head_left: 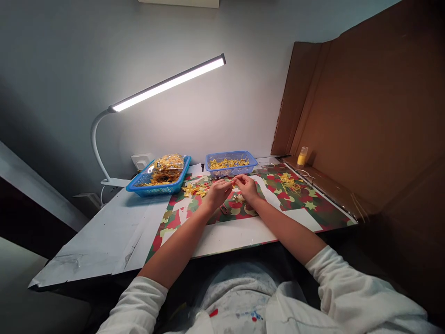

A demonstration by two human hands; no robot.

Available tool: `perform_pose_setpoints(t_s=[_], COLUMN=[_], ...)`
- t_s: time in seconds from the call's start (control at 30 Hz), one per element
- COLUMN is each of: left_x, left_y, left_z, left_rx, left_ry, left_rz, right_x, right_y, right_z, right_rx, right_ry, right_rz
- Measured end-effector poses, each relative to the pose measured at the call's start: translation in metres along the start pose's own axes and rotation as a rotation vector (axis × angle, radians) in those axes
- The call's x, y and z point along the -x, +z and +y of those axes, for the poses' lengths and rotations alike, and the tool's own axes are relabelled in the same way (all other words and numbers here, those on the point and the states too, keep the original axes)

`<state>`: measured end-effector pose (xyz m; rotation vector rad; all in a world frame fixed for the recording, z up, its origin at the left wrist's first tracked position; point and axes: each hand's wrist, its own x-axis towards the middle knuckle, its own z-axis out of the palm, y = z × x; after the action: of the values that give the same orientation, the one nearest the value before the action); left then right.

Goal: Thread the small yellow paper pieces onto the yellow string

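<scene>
Above the middle of the table, my left hand (218,193) and my right hand (246,187) meet at the fingertips. Both are closed in a pinch around something tiny, perhaps yellowish, too small to name. Left of my left hand lie loose yellow leaf-like pieces (195,190). Below the hands is a small brownish object (224,209) of unclear kind, with a little shiny bit (238,198) near my right wrist. A blue-violet basket (231,170) of yellow stringy pieces stands just behind the hands. To the right is a tangled yellow heap (289,183).
At the back left, a blue basket (153,189) holds yellow pieces and a clear plastic bag (169,162). A lit lamp (170,83) leans over the table. Brown cardboard (365,106) walls the right side, with a small yellow-filled container (302,157) before it. Patterned sheeting (313,204) covers the tabletop.
</scene>
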<state>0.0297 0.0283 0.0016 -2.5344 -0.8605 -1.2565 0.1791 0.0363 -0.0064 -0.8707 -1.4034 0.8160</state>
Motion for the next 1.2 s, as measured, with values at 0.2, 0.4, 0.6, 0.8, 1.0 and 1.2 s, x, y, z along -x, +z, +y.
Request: perform_pose_setpoints(t_s=[0.2, 0.4, 0.6, 0.8, 1.0, 1.2], left_x=[0.004, 0.007, 0.003, -0.001, 0.001, 0.004], left_y=[0.003, 0.002, 0.002, 0.002, -0.004, -0.006], left_z=[-0.002, -0.004, -0.003, -0.003, -0.005, -0.009], left_rx=[-0.036, -0.043, -0.028, -0.013, 0.021, 0.004], left_ry=[-0.020, -0.071, -0.031, -0.007, -0.068, -0.125], left_rz=[0.018, 0.008, -0.025, -0.022, 0.023, 0.021], right_x=[-0.002, 0.002, 0.006, -0.002, -0.006, -0.003], right_y=[-0.003, -0.004, -0.003, -0.002, -0.006, -0.009], right_z=[0.004, -0.001, -0.007, 0.002, 0.003, -0.001], right_rx=[-0.003, 0.167, 0.131, -0.063, -0.135, 0.109], right_ry=[0.060, -0.016, -0.088, 0.020, 0.137, 0.064], right_rz=[-0.067, -0.075, 0.000, 0.029, -0.092, -0.192])
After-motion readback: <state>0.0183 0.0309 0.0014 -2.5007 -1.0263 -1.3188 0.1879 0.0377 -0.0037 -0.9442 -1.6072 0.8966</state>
